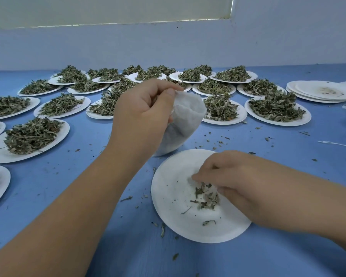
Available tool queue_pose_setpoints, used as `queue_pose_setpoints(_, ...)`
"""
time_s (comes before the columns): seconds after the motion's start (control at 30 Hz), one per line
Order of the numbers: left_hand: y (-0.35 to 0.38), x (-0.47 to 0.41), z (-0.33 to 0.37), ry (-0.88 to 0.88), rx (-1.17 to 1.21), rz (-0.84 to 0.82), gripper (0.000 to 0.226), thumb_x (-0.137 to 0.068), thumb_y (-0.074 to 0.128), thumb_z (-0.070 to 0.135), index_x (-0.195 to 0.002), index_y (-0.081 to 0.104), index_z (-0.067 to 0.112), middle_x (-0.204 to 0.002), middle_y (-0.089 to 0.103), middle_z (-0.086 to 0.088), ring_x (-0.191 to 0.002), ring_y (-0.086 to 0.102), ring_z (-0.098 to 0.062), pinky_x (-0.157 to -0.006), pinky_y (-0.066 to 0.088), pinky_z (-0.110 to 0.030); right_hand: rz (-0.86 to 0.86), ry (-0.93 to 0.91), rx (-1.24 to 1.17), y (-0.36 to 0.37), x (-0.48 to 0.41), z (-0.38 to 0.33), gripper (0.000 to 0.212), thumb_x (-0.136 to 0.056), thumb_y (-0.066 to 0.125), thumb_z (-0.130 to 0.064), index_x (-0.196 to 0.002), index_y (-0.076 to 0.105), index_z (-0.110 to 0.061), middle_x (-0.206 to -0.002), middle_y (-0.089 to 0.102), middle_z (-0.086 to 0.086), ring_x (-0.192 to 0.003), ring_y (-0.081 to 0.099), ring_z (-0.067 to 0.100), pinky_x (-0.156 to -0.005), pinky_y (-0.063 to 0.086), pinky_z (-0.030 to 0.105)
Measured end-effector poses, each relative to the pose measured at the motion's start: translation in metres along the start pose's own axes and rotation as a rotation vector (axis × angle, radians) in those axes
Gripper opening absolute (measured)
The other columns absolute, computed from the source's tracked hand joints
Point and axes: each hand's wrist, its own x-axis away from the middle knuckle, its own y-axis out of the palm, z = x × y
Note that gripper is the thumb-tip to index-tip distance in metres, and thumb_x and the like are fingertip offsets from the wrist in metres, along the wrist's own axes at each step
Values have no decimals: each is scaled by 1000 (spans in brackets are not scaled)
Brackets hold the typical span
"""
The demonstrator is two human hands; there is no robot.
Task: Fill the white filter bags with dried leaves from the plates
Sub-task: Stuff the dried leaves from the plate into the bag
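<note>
White bag (185, 120) at frame centre, mouth open, rim pinched between thumb and fingers of left hand (144, 108); lower end hangs at far rim of near plate (172, 196). Right hand (234, 180), fingers bunched, pinches few leaves (207, 196) on that plate, lower right. Heaped plates (31, 134) cover bench (88, 186) across upper frame; emptied stack (320, 90) upper right.

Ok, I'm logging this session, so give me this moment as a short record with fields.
left hand: holds filter bag by its open top
right hand: pinches dried leaves on near plate
near plate: almost bare
full plates: many, heaped, further back
empty plates: stacked, far right
table: blue, strewn with leaf bits
</note>
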Motion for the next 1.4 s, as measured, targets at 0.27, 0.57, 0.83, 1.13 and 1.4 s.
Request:
queue_pose_setpoints(0.27,0,0,0,12,-20,-5,24,-92,51,13,-86,69,27,-52,56,19,-48,49,4,-52,37,-7,-117,-53,-159,-11,1,-12,38,-86,49,-15,-112,69,-36,-103,56,-23,-88,48,-13,-75,42,8)
queue_pose_setpoints(0.57,2,1,0,-7,-13,-10,24,-93,51,14,-85,69,29,-51,55,19,-47,49,2,-50,37,-8,-167,136,-32,-24,-3,-16,44,-97,44,-14,-131,54,-41,-110,42,-22,-93,45,-2,-81,42,22)
queue_pose_setpoints(0.83,2,2,0,-16,-16,1,27,-94,51,11,-84,69,29,-49,52,16,-45,46,0,-47,36,-11,-244,43,-41,-21,-3,-25,39,-97,48,-12,-124,63,-36,-103,47,-19,-93,44,-1,-81,44,25)
queue_pose_setpoints(1.13,2,2,-1,-14,-23,-4,26,-94,51,12,-85,69,29,-50,54,17,-47,48,1,-49,37,-9,-227,136,132,-27,1,-18,38,-98,43,-17,-125,58,-38,-109,44,-17,-96,48,4,-80,45,27)
queue_pose_setpoints(1.4,2,2,0,-15,-16,-9,27,-95,51,10,-84,69,28,-49,52,17,-45,46,1,-48,36,-9,-187,-5,-66,-24,6,-14,32,-91,50,-23,-111,71,-36,-96,57,-19,-89,49,-4,-73,44,17)
